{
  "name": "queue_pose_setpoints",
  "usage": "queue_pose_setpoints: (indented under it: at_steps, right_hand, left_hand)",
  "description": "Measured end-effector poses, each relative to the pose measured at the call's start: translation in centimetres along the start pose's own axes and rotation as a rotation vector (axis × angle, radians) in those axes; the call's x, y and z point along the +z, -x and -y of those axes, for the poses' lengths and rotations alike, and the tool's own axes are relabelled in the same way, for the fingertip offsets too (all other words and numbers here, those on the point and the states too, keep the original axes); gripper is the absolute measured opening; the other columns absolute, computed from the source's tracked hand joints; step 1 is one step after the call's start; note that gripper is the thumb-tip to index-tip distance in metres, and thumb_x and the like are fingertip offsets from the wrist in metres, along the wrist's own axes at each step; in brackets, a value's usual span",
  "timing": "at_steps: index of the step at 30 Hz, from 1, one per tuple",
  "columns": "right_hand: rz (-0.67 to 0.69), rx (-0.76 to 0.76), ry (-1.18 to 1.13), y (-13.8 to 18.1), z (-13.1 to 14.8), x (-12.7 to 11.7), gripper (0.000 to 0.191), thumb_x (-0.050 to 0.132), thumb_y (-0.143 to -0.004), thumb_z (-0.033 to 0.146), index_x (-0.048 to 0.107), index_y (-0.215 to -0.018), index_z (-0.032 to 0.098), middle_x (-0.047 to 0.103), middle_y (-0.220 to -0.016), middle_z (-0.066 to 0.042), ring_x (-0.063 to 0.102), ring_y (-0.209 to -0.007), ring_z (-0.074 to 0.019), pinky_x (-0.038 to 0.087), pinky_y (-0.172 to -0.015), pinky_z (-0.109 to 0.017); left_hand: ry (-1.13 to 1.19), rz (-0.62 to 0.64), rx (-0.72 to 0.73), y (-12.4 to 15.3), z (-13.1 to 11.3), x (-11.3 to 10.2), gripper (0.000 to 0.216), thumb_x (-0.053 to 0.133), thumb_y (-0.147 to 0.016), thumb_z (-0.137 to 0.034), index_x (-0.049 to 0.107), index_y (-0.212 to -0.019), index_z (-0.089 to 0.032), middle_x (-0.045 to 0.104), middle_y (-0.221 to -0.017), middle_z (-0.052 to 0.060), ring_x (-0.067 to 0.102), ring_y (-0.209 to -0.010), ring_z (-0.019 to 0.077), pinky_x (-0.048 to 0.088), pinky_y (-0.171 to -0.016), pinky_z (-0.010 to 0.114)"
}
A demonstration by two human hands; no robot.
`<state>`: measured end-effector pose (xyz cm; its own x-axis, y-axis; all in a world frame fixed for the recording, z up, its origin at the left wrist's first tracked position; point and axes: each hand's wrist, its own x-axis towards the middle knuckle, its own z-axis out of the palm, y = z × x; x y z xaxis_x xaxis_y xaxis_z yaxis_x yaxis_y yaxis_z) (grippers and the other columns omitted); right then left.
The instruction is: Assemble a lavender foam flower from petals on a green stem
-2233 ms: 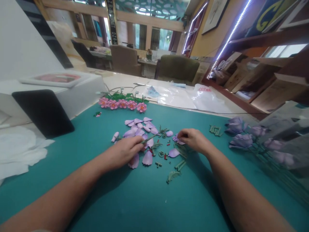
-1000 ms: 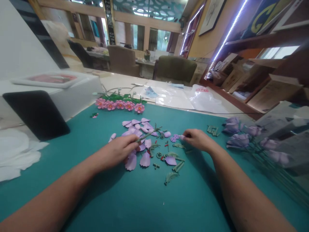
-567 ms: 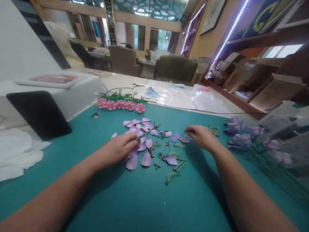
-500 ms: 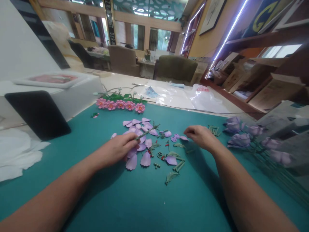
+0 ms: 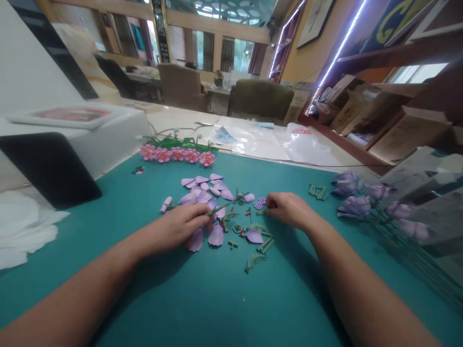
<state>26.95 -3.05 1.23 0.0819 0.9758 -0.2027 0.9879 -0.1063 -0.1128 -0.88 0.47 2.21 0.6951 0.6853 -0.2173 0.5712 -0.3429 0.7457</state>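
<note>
My left hand [image 5: 181,227] is closed on a thin green stem [image 5: 223,207] that points up and to the right over a scatter of loose purple petals [image 5: 204,189]. My right hand [image 5: 287,209] rests on the teal mat [image 5: 202,299], fingers curled at small pieces beside two round purple discs [image 5: 259,203]; what it pinches is hidden. Between the hands lie a purple petal [image 5: 254,236], small green connectors [image 5: 237,228] and green leaf pieces [image 5: 255,260].
A row of pink flowers [image 5: 177,154] with green leaves lies at the mat's far edge. Finished purple flowers [image 5: 356,205] lie at the right, green sticks [image 5: 317,191] near them. A black tablet [image 5: 48,166] leans at the left beside white paper [image 5: 21,229]. Clear plastic bags [image 5: 282,142] lie beyond.
My right hand came down and back toward the small pieces by the purple discs, where its fingers curled. The left hand kept hold of the stem and barely moved.
</note>
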Motion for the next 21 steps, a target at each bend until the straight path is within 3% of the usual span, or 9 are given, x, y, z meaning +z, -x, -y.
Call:
queue_pose_setpoints:
  at_steps: [5,9,12,16,21]
  right_hand:
    - [0.142,-0.286,-0.083,1.3,2.3,0.0,0.024,0.071,-0.067,0.032,0.061,-0.086,0.022,0.063,-0.089,-0.002,0.054,-0.075,-0.0158,0.034,-0.058,-0.023]
    - [0.137,-0.392,-0.046,1.0,2.7,1.0,0.008,0.064,-0.074,0.021,0.060,-0.080,0.020,0.061,-0.088,-0.002,0.053,-0.075,-0.0137,0.035,-0.060,-0.023]
    - [0.119,-0.356,-0.087,0.2,1.6,1.2,0.001,0.060,-0.078,0.021,0.060,-0.077,0.020,0.060,-0.077,0.000,0.051,-0.069,-0.0130,0.034,-0.058,-0.023]
    - [0.084,-0.258,-0.159,-0.3,0.0,0.8,0.013,0.055,-0.083,0.031,0.062,-0.080,0.020,0.061,-0.073,0.000,0.051,-0.065,-0.0135,0.034,-0.056,-0.024]
    - [-0.024,-0.129,-0.206,-0.2,-0.4,0.0,0.024,0.055,-0.083,0.023,0.065,-0.105,0.023,0.068,-0.097,-0.004,0.060,-0.083,-0.0167,0.041,-0.067,-0.024]
  left_hand:
    - [-0.043,0.036,-0.014,0.1,-0.3,0.4,0.035,0.035,-0.087,-0.046,0.058,-0.085,-0.020,0.062,-0.074,0.002,0.056,-0.064,0.0173,0.045,-0.060,0.028]
    - [-0.015,0.041,-0.024,0.1,-0.2,0.5,0.034,0.035,-0.088,-0.044,0.058,-0.084,-0.020,0.063,-0.075,0.001,0.055,-0.062,0.0160,0.045,-0.060,0.027]
    - [0.002,0.025,-0.016,0.0,-0.1,0.4,0.033,0.036,-0.087,-0.044,0.058,-0.084,-0.019,0.064,-0.079,0.002,0.056,-0.064,0.0160,0.045,-0.061,0.027]
    - [0.000,0.009,-0.007,0.0,0.0,0.2,0.034,0.038,-0.086,-0.046,0.058,-0.083,-0.020,0.064,-0.084,0.004,0.057,-0.069,0.0177,0.045,-0.062,0.028]
    - [0.000,0.006,-0.019,0.1,-0.2,0.1,0.033,0.037,-0.086,-0.045,0.058,-0.084,-0.019,0.065,-0.088,0.005,0.057,-0.072,0.0184,0.045,-0.064,0.029]
